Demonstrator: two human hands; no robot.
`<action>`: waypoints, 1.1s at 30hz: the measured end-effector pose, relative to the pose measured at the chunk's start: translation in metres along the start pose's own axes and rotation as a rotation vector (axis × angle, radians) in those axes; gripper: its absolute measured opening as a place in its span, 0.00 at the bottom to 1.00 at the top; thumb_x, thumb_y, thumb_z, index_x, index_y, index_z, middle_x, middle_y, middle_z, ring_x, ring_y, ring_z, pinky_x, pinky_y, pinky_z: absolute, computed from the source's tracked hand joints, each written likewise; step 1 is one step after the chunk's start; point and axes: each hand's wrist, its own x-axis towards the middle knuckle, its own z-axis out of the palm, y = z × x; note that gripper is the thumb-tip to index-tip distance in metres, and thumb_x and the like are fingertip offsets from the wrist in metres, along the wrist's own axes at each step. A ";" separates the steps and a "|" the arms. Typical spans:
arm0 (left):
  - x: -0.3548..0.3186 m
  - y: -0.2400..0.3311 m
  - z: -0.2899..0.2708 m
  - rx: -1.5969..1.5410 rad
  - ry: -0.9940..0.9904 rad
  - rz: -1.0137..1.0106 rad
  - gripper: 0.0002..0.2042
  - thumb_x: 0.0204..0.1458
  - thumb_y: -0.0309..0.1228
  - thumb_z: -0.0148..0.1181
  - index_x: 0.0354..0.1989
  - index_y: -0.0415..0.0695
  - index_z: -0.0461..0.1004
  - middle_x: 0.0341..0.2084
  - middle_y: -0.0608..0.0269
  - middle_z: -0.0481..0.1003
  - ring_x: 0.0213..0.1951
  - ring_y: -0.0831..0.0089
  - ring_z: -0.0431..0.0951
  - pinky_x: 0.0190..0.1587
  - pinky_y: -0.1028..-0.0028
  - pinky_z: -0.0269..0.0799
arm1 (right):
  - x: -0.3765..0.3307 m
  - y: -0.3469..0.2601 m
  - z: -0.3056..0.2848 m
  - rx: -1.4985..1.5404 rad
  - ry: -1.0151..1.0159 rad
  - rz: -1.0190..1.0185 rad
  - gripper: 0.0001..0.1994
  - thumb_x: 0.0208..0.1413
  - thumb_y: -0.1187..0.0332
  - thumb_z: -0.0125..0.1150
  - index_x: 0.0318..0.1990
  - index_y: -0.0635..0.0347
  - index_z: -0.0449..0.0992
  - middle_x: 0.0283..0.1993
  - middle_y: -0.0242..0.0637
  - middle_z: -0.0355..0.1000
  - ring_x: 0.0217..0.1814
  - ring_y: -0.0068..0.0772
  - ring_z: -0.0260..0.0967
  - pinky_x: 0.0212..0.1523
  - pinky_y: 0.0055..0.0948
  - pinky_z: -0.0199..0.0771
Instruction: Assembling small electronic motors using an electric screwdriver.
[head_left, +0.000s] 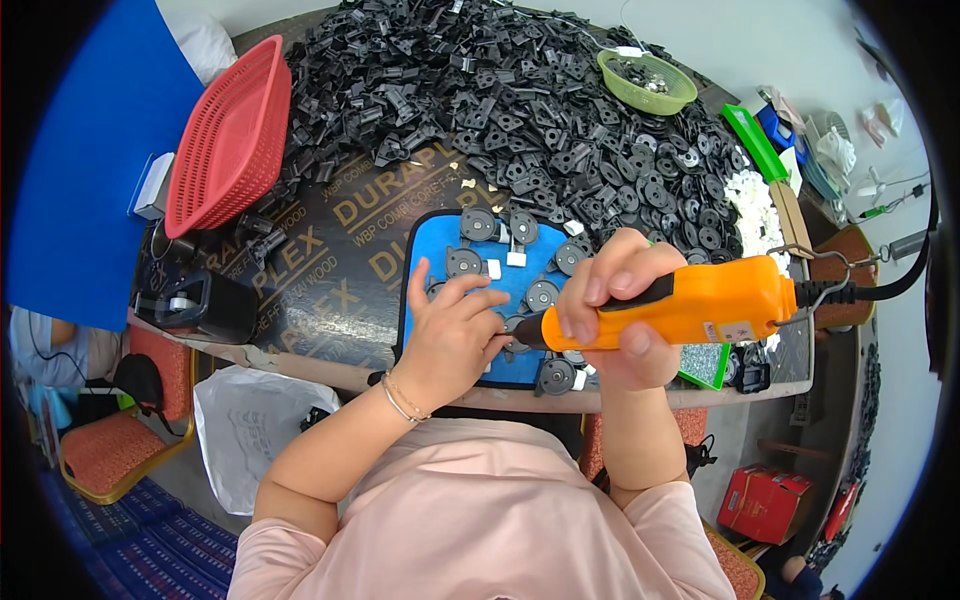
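Observation:
My right hand (625,310) is wrapped round an orange electric screwdriver (715,300), whose dark tip points left. That tip meets a round dark-grey part with a white tab, mostly hidden under my fingers. My left hand (450,335) rests over the blue mat (420,250), thumb and fingertips close around the same part; whether they pinch it is hard to see. Several similar round parts lie on the mat, such as one at the top (478,224), another at the right (542,295) and one near the front edge (557,376).
A large heap of black plastic parts (430,90) covers the table's far side, with black discs (650,190) and white pieces (755,210) at right. A red basket (230,140) and a tape dispenser (205,305) stand left. A green basket (645,90) sits behind; the screwdriver's black cable (890,290) trails right.

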 end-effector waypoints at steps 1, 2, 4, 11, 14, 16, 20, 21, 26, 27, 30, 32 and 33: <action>0.000 0.000 0.000 -0.001 0.000 0.000 0.07 0.33 0.30 0.67 0.19 0.48 0.74 0.37 0.73 0.74 0.49 0.71 0.68 0.60 0.44 0.37 | 0.000 0.000 0.000 0.009 0.004 0.000 0.15 0.51 0.65 0.61 0.39 0.63 0.64 0.35 0.40 0.61 0.22 0.27 0.64 0.25 0.25 0.67; 0.000 0.000 0.000 -0.002 -0.001 -0.009 0.07 0.33 0.30 0.67 0.19 0.48 0.74 0.37 0.72 0.74 0.49 0.70 0.68 0.60 0.44 0.37 | 0.000 0.000 0.000 0.009 0.004 0.001 0.15 0.51 0.65 0.61 0.39 0.63 0.64 0.35 0.40 0.61 0.22 0.27 0.64 0.25 0.25 0.67; 0.000 0.000 -0.001 -0.003 -0.002 -0.017 0.07 0.33 0.30 0.68 0.19 0.48 0.74 0.38 0.72 0.74 0.50 0.70 0.68 0.60 0.44 0.38 | 0.000 0.000 0.000 0.007 0.006 0.000 0.15 0.51 0.65 0.60 0.39 0.63 0.64 0.36 0.40 0.61 0.22 0.27 0.64 0.25 0.25 0.67; -0.001 -0.001 -0.003 -0.015 0.005 -0.020 0.07 0.33 0.30 0.68 0.18 0.47 0.73 0.38 0.70 0.75 0.49 0.68 0.69 0.59 0.42 0.38 | 0.001 0.000 0.000 0.008 -0.005 -0.020 0.15 0.51 0.65 0.60 0.40 0.63 0.64 0.36 0.40 0.60 0.22 0.27 0.64 0.25 0.26 0.67; -0.001 -0.001 -0.003 -0.004 0.009 -0.018 0.08 0.33 0.30 0.68 0.18 0.47 0.73 0.38 0.70 0.75 0.49 0.68 0.69 0.59 0.42 0.38 | 0.000 0.001 0.001 0.002 -0.009 -0.015 0.14 0.51 0.66 0.60 0.40 0.63 0.65 0.36 0.40 0.61 0.22 0.27 0.64 0.25 0.26 0.68; -0.001 -0.001 -0.003 0.005 0.010 -0.018 0.08 0.33 0.31 0.68 0.18 0.47 0.72 0.38 0.70 0.75 0.49 0.68 0.69 0.59 0.42 0.38 | 0.001 0.001 0.002 -0.004 -0.006 -0.017 0.14 0.51 0.66 0.60 0.40 0.64 0.66 0.35 0.40 0.61 0.22 0.27 0.65 0.25 0.25 0.68; -0.001 0.000 -0.004 0.021 0.013 -0.023 0.09 0.32 0.31 0.69 0.17 0.47 0.72 0.38 0.70 0.75 0.49 0.68 0.69 0.59 0.42 0.38 | 0.000 0.002 0.003 -0.044 0.006 -0.012 0.14 0.50 0.67 0.61 0.39 0.64 0.66 0.34 0.40 0.62 0.21 0.27 0.65 0.24 0.25 0.68; -0.001 0.000 -0.004 0.022 0.017 -0.027 0.09 0.31 0.31 0.69 0.17 0.47 0.72 0.38 0.70 0.75 0.49 0.68 0.69 0.59 0.42 0.38 | -0.001 0.003 0.002 -0.020 0.015 -0.016 0.14 0.47 0.70 0.62 0.39 0.64 0.67 0.34 0.40 0.62 0.23 0.27 0.67 0.26 0.23 0.69; 0.000 -0.002 -0.005 0.022 0.025 -0.029 0.09 0.31 0.32 0.68 0.17 0.47 0.72 0.38 0.71 0.75 0.49 0.69 0.69 0.59 0.42 0.38 | -0.001 0.002 0.003 -0.079 0.013 -0.003 0.15 0.50 0.65 0.62 0.39 0.63 0.66 0.34 0.40 0.62 0.21 0.27 0.65 0.24 0.25 0.68; 0.000 -0.002 -0.005 0.021 0.023 -0.031 0.09 0.32 0.32 0.68 0.17 0.47 0.72 0.38 0.72 0.75 0.49 0.69 0.69 0.59 0.42 0.37 | -0.001 0.002 0.004 -0.050 0.021 -0.016 0.15 0.50 0.65 0.62 0.39 0.63 0.66 0.35 0.40 0.62 0.22 0.27 0.65 0.24 0.25 0.68; 0.000 -0.004 -0.004 0.020 0.028 -0.027 0.09 0.32 0.32 0.68 0.17 0.47 0.72 0.38 0.72 0.75 0.49 0.69 0.69 0.59 0.42 0.38 | -0.001 0.002 0.005 -0.015 0.029 -0.028 0.15 0.51 0.65 0.62 0.39 0.63 0.65 0.35 0.40 0.61 0.22 0.27 0.64 0.25 0.25 0.68; 0.000 -0.003 -0.004 0.021 0.026 -0.026 0.09 0.32 0.32 0.68 0.17 0.47 0.72 0.38 0.72 0.75 0.49 0.69 0.69 0.59 0.41 0.38 | 0.000 0.001 0.005 -0.010 0.030 -0.025 0.15 0.51 0.65 0.61 0.39 0.63 0.65 0.35 0.40 0.61 0.22 0.26 0.64 0.25 0.25 0.68; 0.001 -0.002 -0.004 0.023 0.024 -0.026 0.09 0.32 0.32 0.68 0.17 0.47 0.72 0.38 0.72 0.75 0.49 0.69 0.69 0.59 0.41 0.38 | 0.000 0.000 0.005 -0.025 0.024 -0.022 0.15 0.51 0.65 0.61 0.39 0.63 0.65 0.35 0.40 0.61 0.22 0.26 0.64 0.25 0.25 0.68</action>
